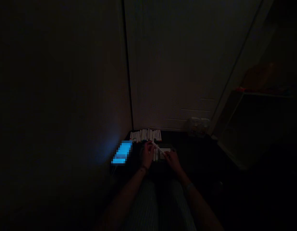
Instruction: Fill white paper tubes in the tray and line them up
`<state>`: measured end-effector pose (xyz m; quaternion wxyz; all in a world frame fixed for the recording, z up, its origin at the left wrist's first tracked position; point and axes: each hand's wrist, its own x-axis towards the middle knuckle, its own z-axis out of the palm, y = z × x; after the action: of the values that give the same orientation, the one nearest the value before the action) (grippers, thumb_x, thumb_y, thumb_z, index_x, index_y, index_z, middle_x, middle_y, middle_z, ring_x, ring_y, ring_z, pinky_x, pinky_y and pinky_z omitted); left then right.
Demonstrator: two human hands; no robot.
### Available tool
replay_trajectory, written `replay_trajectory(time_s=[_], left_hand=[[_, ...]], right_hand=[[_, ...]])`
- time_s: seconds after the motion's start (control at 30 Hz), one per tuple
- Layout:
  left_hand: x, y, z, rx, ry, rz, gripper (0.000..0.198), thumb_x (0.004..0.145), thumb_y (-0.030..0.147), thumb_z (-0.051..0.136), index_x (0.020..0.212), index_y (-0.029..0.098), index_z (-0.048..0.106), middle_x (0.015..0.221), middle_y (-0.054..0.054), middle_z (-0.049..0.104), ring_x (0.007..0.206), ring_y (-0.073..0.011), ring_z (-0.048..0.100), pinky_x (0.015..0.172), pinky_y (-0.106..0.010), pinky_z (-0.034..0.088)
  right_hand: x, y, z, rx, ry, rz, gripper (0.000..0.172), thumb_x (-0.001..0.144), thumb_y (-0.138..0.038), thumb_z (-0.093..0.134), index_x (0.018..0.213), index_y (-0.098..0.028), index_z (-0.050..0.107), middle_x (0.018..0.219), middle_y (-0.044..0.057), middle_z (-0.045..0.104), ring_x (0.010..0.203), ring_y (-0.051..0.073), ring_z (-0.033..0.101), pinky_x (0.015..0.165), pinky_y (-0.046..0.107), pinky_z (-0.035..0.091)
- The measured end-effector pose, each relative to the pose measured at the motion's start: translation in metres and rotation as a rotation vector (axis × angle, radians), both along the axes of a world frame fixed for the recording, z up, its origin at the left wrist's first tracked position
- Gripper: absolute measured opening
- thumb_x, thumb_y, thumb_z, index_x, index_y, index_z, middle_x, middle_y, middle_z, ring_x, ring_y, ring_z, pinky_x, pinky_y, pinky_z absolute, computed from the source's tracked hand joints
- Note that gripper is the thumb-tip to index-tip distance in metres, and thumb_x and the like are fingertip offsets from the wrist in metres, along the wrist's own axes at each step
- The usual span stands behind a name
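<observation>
A long row of white markers [145,135] is laid side by side on the floor [198,154], along its far edge at the foot of the door [174,80]. That much appears to be set out already. A smaller group of markers [157,156] lies nearer, just under the hands, and seems less ordered. One white marker [158,148] is held slantwise above this group. The left hand [147,155] appears closed on its far end and the right hand [172,158] on its near end, so each grip is judged to be shut on it. The exact finger placement is lost in the dark. A glowing blue screen [121,152] lies near the floor's left edge, its content blurred out. A pale clear container [198,126] is faintly seen at the far right by the door; its contents cannot be made out. Cap colours, and whether any marker is uncapped, cannot be told. The forearms and the lap [148,202] are cut off by the lower edge.
</observation>
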<state>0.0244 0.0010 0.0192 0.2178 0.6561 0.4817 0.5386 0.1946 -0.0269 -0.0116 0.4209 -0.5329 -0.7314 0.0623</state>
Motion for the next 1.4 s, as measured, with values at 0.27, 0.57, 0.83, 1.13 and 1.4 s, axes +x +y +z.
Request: replay_trajectory(time_s=[0.27,0.57,0.83,1.13,1.4], left_hand=[[0.042,-0.002,-0.014,-0.093,0.021,-0.234,0.026,0.081,0.035,0.042,0.093,0.017,0.057,0.094,-0.005,0.059,0.087,-0.0141,0.055,0.075,-0.025,0.043],[-0.001,-0.01,-0.007,0.013,0.562,-0.163,0.033,0.085,0.041,0.035,0.097,0.019,0.057,0.081,-0.007,0.062,0.078,-0.0188,0.056,0.074,-0.03,0.04],[-0.013,-0.012,-0.019,0.049,0.586,-0.252,0.03,0.083,0.041,0.039,0.099,0.025,0.06,0.094,-0.002,0.064,0.088,-0.017,0.056,0.079,-0.027,0.039],[-0.012,-0.016,-0.011,-0.114,0.447,-0.171,0.028,0.08,0.043,0.042,0.09,0.023,0.058,0.079,0.002,0.062,0.074,-0.0133,0.057,0.069,-0.022,0.042],[-0.008,-0.007,-0.026,0.191,0.568,-0.141,0.026,0.087,0.027,0.032,0.101,0.019,0.053,0.102,-0.005,0.058,0.096,-0.0157,0.052,0.086,-0.03,0.039]], right_hand=[[0.0,-0.001,0.002,-0.013,0.041,-0.009,0.03,0.084,-0.041,0.039,0.097,-0.023,0.06,0.088,0.005,0.062,0.08,0.017,0.055,0.074,0.028,0.039],[0.002,-0.002,0.008,-0.046,0.264,0.002,0.041,0.088,-0.039,0.023,0.092,-0.021,0.06,0.084,0.004,0.061,0.081,0.016,0.054,0.076,0.027,0.039],[0.001,-0.003,0.006,-0.094,0.275,0.002,0.035,0.086,-0.04,0.028,0.09,-0.02,0.057,0.079,0.004,0.061,0.075,0.016,0.054,0.068,0.024,0.04],[0.007,0.002,0.0,-0.054,0.214,-0.031,0.036,0.086,-0.04,0.029,0.082,-0.018,0.058,0.077,0.005,0.061,0.071,0.015,0.053,0.066,0.023,0.039],[0.007,0.004,0.0,-0.036,0.245,-0.018,0.037,0.085,-0.041,0.032,0.081,-0.016,0.059,0.076,0.005,0.061,0.069,0.015,0.053,0.065,0.023,0.038]])
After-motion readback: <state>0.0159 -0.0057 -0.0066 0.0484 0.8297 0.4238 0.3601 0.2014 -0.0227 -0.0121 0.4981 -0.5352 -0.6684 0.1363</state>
